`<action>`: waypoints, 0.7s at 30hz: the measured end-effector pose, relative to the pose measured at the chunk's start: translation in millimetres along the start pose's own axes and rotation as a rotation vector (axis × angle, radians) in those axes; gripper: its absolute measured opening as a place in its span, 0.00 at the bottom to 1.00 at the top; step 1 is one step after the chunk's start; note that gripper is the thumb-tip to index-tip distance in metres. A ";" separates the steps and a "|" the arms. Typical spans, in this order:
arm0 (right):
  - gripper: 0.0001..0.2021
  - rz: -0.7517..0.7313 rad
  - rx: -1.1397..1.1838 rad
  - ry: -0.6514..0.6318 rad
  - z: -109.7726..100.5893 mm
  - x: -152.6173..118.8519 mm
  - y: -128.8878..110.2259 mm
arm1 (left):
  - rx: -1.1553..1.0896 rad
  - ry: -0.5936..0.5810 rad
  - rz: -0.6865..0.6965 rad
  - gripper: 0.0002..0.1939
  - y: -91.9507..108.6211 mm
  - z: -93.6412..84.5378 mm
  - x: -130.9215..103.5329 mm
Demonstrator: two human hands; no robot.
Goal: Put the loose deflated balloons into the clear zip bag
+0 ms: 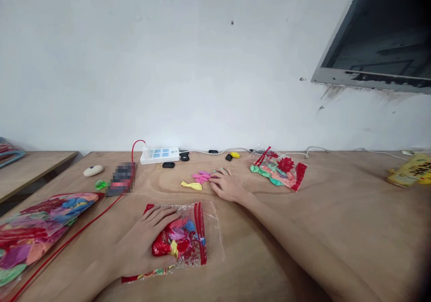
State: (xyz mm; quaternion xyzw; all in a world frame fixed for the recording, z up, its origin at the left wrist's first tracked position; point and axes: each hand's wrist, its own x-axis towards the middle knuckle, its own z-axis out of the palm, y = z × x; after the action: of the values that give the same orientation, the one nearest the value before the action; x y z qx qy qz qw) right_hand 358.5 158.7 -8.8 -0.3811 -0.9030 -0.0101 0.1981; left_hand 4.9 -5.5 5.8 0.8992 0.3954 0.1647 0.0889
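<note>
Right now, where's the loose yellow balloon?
Head view, left of centre: the yellow balloon lies on the table, left of the right hand, just below the pink balloons.

A red cable (90, 222) leads from a white power strip (160, 155)

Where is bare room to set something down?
Widest: the tabletop right of the right arm, bordered by the rear balloon bag and yellow packet. A narrow strip runs between the yellow balloon and the front bag under the left hand. Crowded: the left, with the large bag, and around the power strip.
</note>
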 end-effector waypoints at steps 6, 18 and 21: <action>0.18 0.002 0.042 0.023 -10.9 0.1 -5.8 | -0.006 -0.003 0.000 0.46 -0.1 0.6 0.7; 0.21 -0.019 0.513 0.140 -86.6 -32.0 -45.2 | 0.006 -0.023 0.001 0.46 -0.4 0.1 -0.1; 0.19 0.017 0.619 0.056 -87.8 -60.8 -59.6 | 0.006 -0.005 0.003 0.46 -1.2 1.0 -0.6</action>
State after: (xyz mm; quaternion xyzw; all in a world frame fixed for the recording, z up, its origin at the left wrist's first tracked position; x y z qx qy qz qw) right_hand 386.3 60.0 57.8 -0.3097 -0.8541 0.2565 0.3297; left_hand 4.1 -5.2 4.4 0.9004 0.3945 0.1614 0.0868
